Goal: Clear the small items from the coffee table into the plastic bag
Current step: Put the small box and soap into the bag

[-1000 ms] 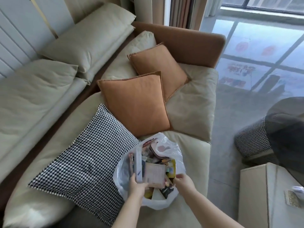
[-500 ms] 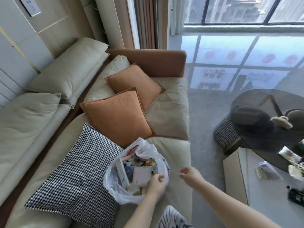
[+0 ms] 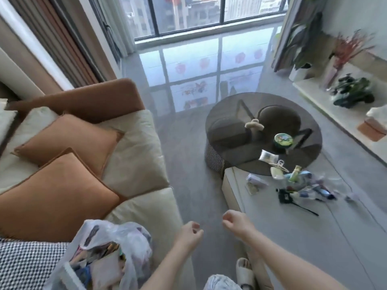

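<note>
While orange cushions [image 3: 62, 185] lean on the sofa [image 3: 138, 147] at left, the bag [image 3: 100, 254] sits on its seat; both hands, left [image 3: 189, 233] and right [image 3: 235, 222], hang loosely curled and empty over the floor; small items [image 3: 297, 185] litter the table [image 3: 272, 210], well apart from the hands.

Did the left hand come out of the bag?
Yes. The left hand was inside the plastic bag on the sofa; now it hangs beside the bag, holding nothing.

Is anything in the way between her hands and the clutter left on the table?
Nothing visible: both the left hand and right hand hang empty above bare floor, with open space to the small items on the coffee table.
</note>
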`<state>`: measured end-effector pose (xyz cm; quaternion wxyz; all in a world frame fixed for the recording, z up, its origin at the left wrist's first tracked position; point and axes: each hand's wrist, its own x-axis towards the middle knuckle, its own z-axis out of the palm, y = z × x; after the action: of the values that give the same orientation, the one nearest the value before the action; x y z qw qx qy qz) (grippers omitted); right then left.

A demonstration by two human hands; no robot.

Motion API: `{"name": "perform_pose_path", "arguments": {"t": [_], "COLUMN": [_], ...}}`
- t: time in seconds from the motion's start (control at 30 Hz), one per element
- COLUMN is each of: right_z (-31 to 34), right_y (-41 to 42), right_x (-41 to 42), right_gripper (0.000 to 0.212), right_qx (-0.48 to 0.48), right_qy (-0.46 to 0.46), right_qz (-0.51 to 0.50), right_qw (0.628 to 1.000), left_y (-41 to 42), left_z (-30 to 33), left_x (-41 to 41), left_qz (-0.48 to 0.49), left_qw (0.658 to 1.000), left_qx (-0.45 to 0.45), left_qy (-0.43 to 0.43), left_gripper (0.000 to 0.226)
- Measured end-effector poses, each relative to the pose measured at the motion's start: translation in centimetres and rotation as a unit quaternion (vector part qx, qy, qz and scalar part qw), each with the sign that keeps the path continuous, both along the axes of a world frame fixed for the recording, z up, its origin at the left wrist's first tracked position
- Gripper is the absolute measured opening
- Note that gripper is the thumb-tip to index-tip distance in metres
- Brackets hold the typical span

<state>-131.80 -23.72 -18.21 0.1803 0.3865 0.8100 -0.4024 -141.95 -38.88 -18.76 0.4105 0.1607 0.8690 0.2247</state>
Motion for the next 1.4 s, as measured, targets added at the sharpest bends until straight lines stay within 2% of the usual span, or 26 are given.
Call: {"name": "perform_pose_path", "arguments": {"t": [0.07, 0.23, 0.53, 0.77, 0.93, 1.1, 1.2, 1.33, 1.4], "right_z": [-0.7, -1.9, -8.3, -14.7, -20.8, -27.2, -31.4, -34.8, -35.2], "right_y": [3.5, 11.6, 24.0, 29.7, 32.8, 36.0, 37.2, 38.4, 39.0], "right_x": [1.9, 5.8, 9.8, 8.6, 6.4, 3.7, 2.1, 0.3, -0.3], "right_gripper": [0.015, 0.023, 0.020, 0.017, 0.025, 0.047, 0.060, 0.048, 0.043], "right_qx": [-0.008, -0.013, -0.027, -0.041, -0.064, -0.087, -0.125, -0.122, -0.095], "right_qy": [-0.003, -0.002, -0.005, -0.001, 0.004, -0.003, 0.012, 0.061, 0.074], "right_qz": [-0.026, -0.086, -0.200, -0.250, -0.305, -0.425, -0.526, -0.664, -0.699], "right_qw": [1.000, 0.996, 0.979, 0.967, 0.950, 0.901, 0.841, 0.735, 0.705], "left_y": [3.8, 12.2, 24.5, 31.3, 35.5, 39.8, 41.9, 43.5, 43.7], "left_z": [-0.1, -1.1, -7.4, -13.6, -19.8, -26.1, -29.1, -32.6, -33.6], "left_x": [1.1, 4.1, 6.4, 4.4, 1.7, -0.7, -1.5, -2.4, -2.7], "left_qz": [-0.015, -0.049, -0.088, -0.057, -0.026, 0.018, 0.043, 0.053, 0.007], "left_qw": [1.000, 0.998, 0.994, 0.995, 0.997, 0.999, 0.998, 0.996, 0.999], "left_qx": [-0.003, -0.018, -0.035, -0.041, -0.033, -0.021, -0.012, -0.003, -0.020], "left_qy": [-0.005, -0.019, -0.062, -0.071, -0.057, -0.039, -0.038, -0.067, -0.028], "left_gripper": [0.032, 0.029, 0.028, 0.033, 0.041, 0.061, 0.069, 0.063, 0.049]}}
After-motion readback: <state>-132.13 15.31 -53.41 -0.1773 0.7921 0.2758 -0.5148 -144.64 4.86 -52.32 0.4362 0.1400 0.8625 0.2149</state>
